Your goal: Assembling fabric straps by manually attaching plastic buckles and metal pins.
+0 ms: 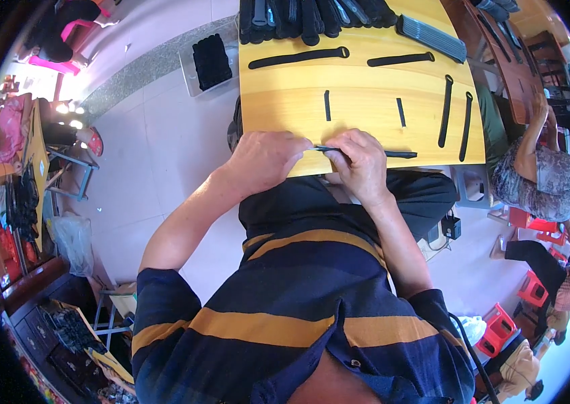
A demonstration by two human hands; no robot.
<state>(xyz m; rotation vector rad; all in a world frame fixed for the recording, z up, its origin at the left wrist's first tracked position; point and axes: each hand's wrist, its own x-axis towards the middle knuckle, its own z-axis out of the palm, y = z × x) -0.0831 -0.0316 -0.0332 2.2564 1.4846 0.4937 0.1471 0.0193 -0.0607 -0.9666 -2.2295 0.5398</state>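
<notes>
Above the near edge of the yellow table, my left hand (265,159) and my right hand (360,161) meet, both closed in a pinch. A black strap (401,155) passes through my right fingers, its free end sticking out to the right over the tabletop. Between the fingertips shows a short dark piece with a thin pale edge; what exactly my left fingers grip is too small to tell. Just beyond lie two short black strips (327,106). Two black straps with looped ends (298,58) lie across the table farther off, and two more (445,111) lie lengthwise at the right.
A pile of black straps (312,19) covers the table's far end, beside a grey ribbed bundle (432,38). A clear bin (191,73) with black goods stands left of the table (366,87). Other people sit at the right, near red stools (497,330).
</notes>
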